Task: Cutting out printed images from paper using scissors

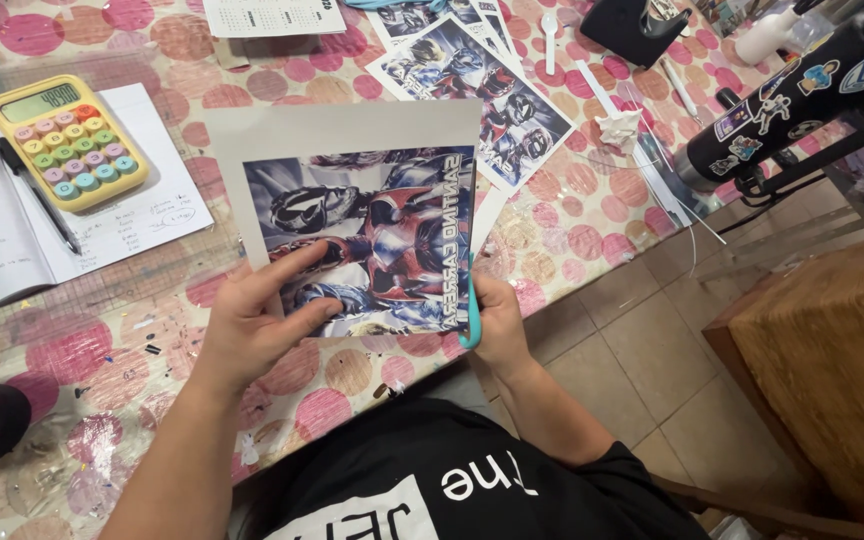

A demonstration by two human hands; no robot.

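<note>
The left hand pinches a white paper sheet printed with a blue-and-red armoured figure, thumb on its face, holding it up above the worktop's near edge. The right hand is closed round teal-handled scissors at the sheet's right side; judging by this, trimming along the print's border is in hand, calling for steady feeding. The worktop, pink-dotted cloth, carries a yellow calculator, an open notebook, more prints; tiled floor lies beside.
</note>
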